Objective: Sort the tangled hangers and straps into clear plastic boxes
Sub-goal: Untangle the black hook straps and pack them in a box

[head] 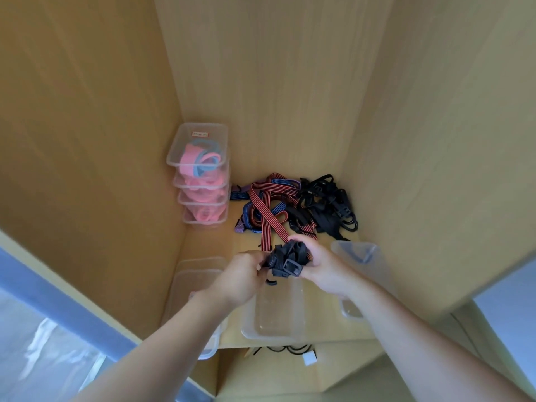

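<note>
Stacked boxes (200,172) block the far left, a strap pile (293,204) the far right; bare shelf (208,242) lies open just nearer the stack.

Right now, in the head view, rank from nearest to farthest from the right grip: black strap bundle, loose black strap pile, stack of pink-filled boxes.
1. black strap bundle: held in the right grip, front centre.
2. loose black strap pile: behind it, back right.
3. stack of pink-filled boxes: back left corner.
</note>
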`<state>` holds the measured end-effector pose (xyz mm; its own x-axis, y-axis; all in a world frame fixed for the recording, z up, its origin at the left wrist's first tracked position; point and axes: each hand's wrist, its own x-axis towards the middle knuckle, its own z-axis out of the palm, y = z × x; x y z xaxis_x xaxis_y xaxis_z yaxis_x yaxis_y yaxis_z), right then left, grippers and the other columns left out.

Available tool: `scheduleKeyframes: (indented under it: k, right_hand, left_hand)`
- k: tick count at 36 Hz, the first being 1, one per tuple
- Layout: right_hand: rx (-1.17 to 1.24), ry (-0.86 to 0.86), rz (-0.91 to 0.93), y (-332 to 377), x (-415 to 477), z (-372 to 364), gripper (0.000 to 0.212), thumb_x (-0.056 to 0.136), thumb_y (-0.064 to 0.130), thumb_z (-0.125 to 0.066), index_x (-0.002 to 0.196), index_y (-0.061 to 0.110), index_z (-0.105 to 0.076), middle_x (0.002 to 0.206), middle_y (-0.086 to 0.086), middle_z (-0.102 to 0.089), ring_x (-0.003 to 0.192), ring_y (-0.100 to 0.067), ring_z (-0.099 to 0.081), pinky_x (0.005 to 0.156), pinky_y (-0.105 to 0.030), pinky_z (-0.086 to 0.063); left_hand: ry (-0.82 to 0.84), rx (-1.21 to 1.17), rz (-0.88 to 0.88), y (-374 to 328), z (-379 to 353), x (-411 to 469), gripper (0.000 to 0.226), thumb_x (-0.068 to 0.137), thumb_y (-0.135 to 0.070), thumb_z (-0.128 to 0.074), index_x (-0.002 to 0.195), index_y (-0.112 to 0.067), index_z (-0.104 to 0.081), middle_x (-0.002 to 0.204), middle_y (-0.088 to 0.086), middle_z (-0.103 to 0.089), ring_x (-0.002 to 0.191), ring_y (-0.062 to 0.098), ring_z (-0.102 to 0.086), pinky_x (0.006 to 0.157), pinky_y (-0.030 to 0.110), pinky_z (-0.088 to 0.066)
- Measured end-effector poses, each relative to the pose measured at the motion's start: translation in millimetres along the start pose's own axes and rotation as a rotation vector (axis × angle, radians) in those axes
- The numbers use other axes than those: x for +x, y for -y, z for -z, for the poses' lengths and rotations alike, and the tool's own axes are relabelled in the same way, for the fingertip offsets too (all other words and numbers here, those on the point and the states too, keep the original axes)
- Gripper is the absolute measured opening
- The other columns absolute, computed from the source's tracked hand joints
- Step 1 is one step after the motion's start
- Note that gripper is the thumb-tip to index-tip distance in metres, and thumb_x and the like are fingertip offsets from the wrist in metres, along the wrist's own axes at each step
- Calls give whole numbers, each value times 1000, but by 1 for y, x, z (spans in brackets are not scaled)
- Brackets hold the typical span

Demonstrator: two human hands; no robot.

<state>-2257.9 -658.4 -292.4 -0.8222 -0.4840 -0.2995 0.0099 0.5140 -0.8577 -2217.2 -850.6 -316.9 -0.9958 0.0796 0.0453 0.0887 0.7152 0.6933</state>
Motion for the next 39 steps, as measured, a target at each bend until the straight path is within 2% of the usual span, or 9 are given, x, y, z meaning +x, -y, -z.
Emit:
scheduleKeyframes:
  k: [3,5,10,14,18,25,28,31,39]
  right_hand:
    - [149,155,-42,-4,3,5,65,86,-8,-57,141,23,-40,128,-6,-60,116,-21,-61,107,-43,-43]
    - [258,221,-49,-3,8,4,49,88,-6,-54,132,15,-46,127,-16,-59,119,-26,-59,106,-39,-45]
    - [31,152,-35,3,15,-3,27,95,33,-59,120,32,-49,107,21,-52,93,7,-52,66,-4,-44]
    - [-200,101,53,-3,20,-6,42,93,36,-61,133,33,-48,134,15,-41,121,-3,-41,95,-19,-35]
    - [-297,95,73,-6,18,-13,51,93,30,-62,140,26,-45,141,12,-38,128,-8,-42,111,-35,-38]
    - [-492,75,111,-5,16,-29,63,100,22,-51,154,21,-18,161,7,2,145,-18,-23,117,-30,-24]
    - [-511,10,132,-5,17,-32,54,99,17,-52,147,24,-31,151,5,-14,131,-19,-41,108,-26,-34]
    - [-542,28,101,-6,19,-31,54,99,13,-51,150,17,-32,152,6,-24,137,-15,-35,107,-17,-24]
    - [-843,156,59,-3,20,-45,58,98,-3,-40,152,3,-20,163,-9,-6,141,-27,-31,112,-31,-33]
  left_hand:
    - [15,79,-15,1,-3,0,23,95,-2,-48,106,-6,-67,92,-1,-59,84,15,-55,65,6,-37]
    - [56,162,-7,1,-5,0,21,96,-4,-43,102,-3,-64,89,6,-59,80,26,-55,69,26,-43]
    - [88,311,-10,7,-9,1,21,100,-9,-39,104,-4,-59,75,5,-49,67,26,-49,61,33,-38]
    - [72,343,11,13,-9,-1,21,97,-13,-45,105,-6,-62,84,12,-60,74,31,-57,68,43,-45]
    - [-65,420,-73,16,-15,-5,18,92,-15,-53,101,-16,-68,78,2,-50,86,28,-52,68,32,-27]
    - [-151,145,17,20,-19,-4,29,77,5,-66,103,-9,-68,103,5,-60,87,18,-56,73,19,-37]
    - [-132,159,54,23,-12,1,23,82,-4,-68,103,-8,-61,106,5,-58,75,17,-55,65,20,-32]
    - [-110,170,35,21,-8,6,20,83,-6,-68,101,-7,-59,102,4,-55,68,15,-49,61,20,-31]
    - [-43,253,-8,23,-11,12,28,80,-5,-62,107,-10,-63,108,4,-60,87,21,-57,64,15,-28]
